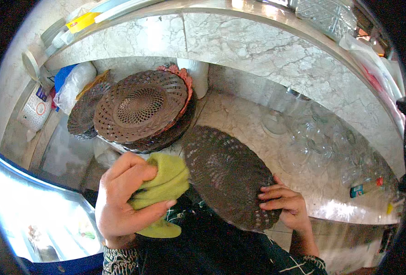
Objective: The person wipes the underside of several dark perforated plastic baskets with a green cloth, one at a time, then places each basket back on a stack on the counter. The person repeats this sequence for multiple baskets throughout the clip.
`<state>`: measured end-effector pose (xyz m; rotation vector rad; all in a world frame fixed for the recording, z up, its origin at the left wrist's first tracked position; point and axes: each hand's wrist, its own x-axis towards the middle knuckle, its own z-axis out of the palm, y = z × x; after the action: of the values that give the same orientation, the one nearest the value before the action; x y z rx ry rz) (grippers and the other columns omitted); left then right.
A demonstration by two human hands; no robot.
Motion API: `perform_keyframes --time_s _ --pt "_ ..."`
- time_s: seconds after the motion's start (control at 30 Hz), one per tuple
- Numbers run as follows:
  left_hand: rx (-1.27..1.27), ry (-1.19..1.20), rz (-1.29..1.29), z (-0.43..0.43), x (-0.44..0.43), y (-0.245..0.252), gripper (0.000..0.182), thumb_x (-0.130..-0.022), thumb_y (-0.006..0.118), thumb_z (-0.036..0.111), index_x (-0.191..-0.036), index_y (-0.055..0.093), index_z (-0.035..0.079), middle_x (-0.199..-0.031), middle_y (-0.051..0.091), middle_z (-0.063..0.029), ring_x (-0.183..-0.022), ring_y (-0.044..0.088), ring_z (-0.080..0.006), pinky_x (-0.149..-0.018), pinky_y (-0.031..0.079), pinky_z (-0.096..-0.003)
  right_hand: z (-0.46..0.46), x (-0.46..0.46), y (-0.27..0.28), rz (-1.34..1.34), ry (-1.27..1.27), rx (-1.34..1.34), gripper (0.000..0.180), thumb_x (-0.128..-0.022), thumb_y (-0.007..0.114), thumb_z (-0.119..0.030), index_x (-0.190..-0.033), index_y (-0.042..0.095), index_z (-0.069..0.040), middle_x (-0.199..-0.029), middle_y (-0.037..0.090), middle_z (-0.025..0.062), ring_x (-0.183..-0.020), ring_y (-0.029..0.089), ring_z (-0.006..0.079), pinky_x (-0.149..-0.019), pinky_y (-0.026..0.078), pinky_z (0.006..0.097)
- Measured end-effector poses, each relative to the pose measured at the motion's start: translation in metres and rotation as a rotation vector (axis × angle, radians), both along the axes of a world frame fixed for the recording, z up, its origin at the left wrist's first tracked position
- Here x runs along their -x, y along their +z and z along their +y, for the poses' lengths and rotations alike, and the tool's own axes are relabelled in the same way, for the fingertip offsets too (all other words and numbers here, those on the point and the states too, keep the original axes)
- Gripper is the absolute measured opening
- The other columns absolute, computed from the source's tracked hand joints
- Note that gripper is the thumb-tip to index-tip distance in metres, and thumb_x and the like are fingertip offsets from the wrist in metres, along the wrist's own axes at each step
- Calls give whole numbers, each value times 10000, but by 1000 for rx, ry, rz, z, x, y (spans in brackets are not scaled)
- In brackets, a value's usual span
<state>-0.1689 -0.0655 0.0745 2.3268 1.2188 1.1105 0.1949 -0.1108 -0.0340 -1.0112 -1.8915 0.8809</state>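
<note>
A bunched yellow-green cloth is gripped in my left hand, part of it hanging below the fingers. My right hand holds a dark brown openwork plastic basket by its right rim, tilted in front of my body. The cloth is close to the basket's left edge; whether they touch I cannot tell. Beyond my left hand, several similar baskets are stacked, a brown one on top. A reddish scalloped rim shows behind it. Another dark basket leans at the stack's left.
Clear glassware spreads over the marble counter at right, near a small blue-labelled item. A plastic bag and a white perforated container sit at left. A raised marble ledge runs behind, carrying a yellow tub.
</note>
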Motion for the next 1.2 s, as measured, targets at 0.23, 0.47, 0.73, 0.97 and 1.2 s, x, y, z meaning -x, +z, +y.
perform_keyframes --time_s 0.23,0.47,0.73,0.97,1.2 --pt "-322 -14 -58 26 -47 17 416 -664 871 137 -993 657 1 -900 578 -145 -758 595 -295 -657 485 -366 -1 -2 -24 -224 -127 -64 476 -565 518 1 -907 806 -161 -1012 752 33 -1175 634 300 -1236 122 612" --pt "89 -90 637 98 -117 -70 602 -867 699 451 -1271 581 20 -1225 569 -187 -1107 568 -390 -931 508 -475 8 -1 -24 -271 -82 -16 339 -597 601 20 -854 753 -142 -1054 740 16 -1184 633 282 -1236 117 620" --pt "26 -175 612 103 -145 -106 658 -833 720 478 -1288 578 23 -1249 550 -186 -1104 568 -384 -876 554 -463 10 -5 -29 -262 -95 -29 295 -597 682 -10 -856 716 -147 -1103 709 8 -1227 613 262 -1231 137 635" --pt "127 -511 573 81 -155 -94 606 -822 746 419 -1274 582 49 -1163 553 -161 -1048 570 -380 -819 565 -457 16 4 -30 -247 -247 -53 211 -603 730 -30 -781 715 -142 -971 734 32 -1059 679 259 -1208 229 604" --pt "173 -607 530 63 -140 -92 572 -824 729 370 -1263 574 37 -1129 549 -138 -986 573 -349 -802 547 -443 19 10 -30 -278 -309 -54 172 -602 725 -15 -735 706 -122 -866 736 56 -989 706 257 -1198 266 570"
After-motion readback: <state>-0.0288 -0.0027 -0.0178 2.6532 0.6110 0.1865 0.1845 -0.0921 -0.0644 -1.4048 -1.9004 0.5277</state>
